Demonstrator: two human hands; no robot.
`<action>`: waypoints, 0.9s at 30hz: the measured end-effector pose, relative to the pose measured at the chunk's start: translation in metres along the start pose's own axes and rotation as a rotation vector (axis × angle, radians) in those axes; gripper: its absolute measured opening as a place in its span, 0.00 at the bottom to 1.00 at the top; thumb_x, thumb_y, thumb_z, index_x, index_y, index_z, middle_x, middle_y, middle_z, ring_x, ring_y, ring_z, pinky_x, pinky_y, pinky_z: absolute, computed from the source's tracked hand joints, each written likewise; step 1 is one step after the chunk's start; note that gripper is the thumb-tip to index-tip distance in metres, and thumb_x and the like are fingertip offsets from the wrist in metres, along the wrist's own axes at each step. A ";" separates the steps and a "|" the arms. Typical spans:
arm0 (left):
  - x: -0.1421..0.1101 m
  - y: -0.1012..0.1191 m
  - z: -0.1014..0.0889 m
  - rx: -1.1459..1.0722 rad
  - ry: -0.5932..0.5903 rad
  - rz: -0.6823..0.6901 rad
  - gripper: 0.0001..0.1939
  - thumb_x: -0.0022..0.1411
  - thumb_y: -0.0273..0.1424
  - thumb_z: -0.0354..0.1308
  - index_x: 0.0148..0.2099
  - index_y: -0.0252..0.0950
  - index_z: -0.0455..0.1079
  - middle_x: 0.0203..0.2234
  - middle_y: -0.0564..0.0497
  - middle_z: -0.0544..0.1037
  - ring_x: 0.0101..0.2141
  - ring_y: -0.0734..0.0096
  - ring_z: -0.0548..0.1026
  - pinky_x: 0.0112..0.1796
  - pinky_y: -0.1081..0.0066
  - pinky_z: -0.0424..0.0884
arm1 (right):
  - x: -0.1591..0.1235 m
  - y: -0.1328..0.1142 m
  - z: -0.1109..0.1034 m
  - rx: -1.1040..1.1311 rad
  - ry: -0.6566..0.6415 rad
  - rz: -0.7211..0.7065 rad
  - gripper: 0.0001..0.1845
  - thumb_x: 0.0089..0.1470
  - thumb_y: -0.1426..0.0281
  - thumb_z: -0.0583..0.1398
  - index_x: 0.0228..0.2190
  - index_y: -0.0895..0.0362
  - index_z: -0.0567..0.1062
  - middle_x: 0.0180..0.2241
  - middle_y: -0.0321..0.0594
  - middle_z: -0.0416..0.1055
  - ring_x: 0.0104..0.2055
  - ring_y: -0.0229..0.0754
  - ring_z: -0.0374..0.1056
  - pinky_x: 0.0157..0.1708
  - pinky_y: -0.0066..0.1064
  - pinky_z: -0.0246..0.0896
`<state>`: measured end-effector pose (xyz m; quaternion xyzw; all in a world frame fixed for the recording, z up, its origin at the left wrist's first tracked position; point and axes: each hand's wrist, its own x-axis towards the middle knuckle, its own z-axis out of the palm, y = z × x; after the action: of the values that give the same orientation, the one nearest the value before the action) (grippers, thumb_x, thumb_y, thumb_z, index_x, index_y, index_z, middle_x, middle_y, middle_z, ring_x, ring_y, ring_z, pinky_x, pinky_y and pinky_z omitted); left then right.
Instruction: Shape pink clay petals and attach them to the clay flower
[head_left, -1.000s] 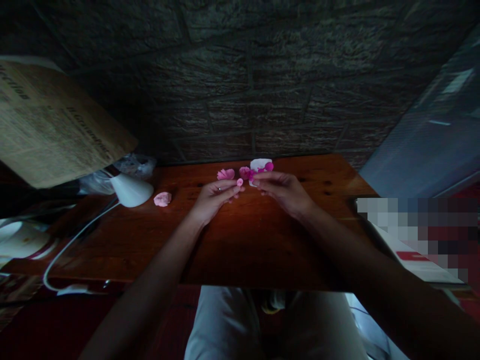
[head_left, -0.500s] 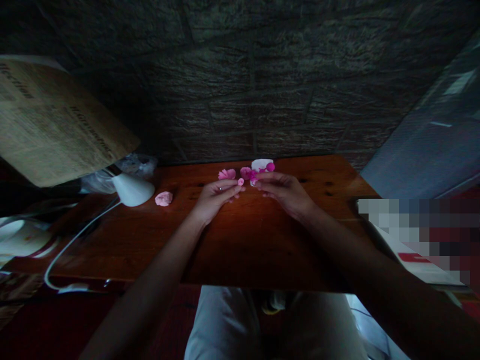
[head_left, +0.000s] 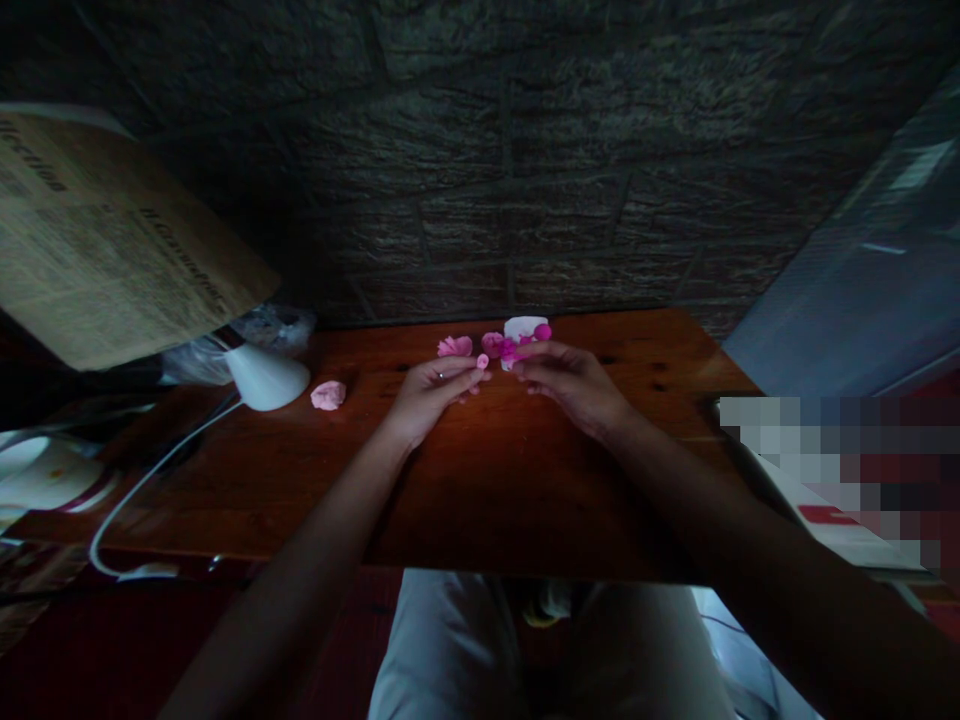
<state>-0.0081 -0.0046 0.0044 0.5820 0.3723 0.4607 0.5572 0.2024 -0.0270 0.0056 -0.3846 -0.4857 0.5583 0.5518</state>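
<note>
My left hand (head_left: 435, 392) rests on the wooden table (head_left: 480, 480), fingers pinched on a small pink clay bit (head_left: 482, 361) at their tips. My right hand (head_left: 570, 384) lies just to its right, fingers curled together and touching a magenta clay piece (head_left: 508, 350). Behind the fingertips sit a pink clay flower (head_left: 454, 346), a round magenta piece (head_left: 491, 343) and a white container (head_left: 523, 328) with another magenta piece (head_left: 542, 331) beside it.
A pink clay lump (head_left: 328, 395) lies left on the table near a white lamp base (head_left: 265, 378) with its cable (head_left: 135, 495). A newspaper (head_left: 112, 250) hangs at the upper left. A dark brick wall (head_left: 495, 160) backs the table. Papers (head_left: 825, 520) lie at right.
Almost nothing differs; both hands stay at the same place, with only slight finger movement around the small clay bits.
</note>
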 end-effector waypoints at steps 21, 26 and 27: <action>0.001 -0.001 -0.001 0.048 0.011 0.019 0.17 0.52 0.38 0.73 0.43 0.38 0.83 0.35 0.46 0.84 0.31 0.73 0.74 0.30 0.73 0.65 | 0.001 0.004 -0.001 -0.071 0.011 0.017 0.15 0.39 0.60 0.74 0.30 0.54 0.84 0.31 0.40 0.79 0.34 0.40 0.70 0.35 0.35 0.65; 0.000 0.000 0.000 0.024 0.020 0.019 0.16 0.50 0.38 0.75 0.41 0.39 0.83 0.35 0.47 0.84 0.30 0.74 0.74 0.30 0.74 0.65 | 0.003 0.006 -0.003 -0.054 0.011 -0.043 0.15 0.39 0.64 0.74 0.31 0.53 0.81 0.33 0.37 0.78 0.35 0.40 0.69 0.35 0.35 0.63; 0.000 0.000 0.000 0.024 0.020 0.018 0.16 0.50 0.38 0.75 0.41 0.39 0.83 0.34 0.47 0.84 0.30 0.75 0.74 0.30 0.74 0.65 | 0.003 0.006 -0.003 -0.054 0.005 -0.059 0.15 0.39 0.64 0.74 0.31 0.53 0.80 0.33 0.37 0.78 0.35 0.40 0.69 0.35 0.35 0.63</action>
<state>-0.0076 -0.0043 0.0043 0.5874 0.3781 0.4671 0.5420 0.2038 -0.0234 -0.0006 -0.3863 -0.5102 0.5276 0.5587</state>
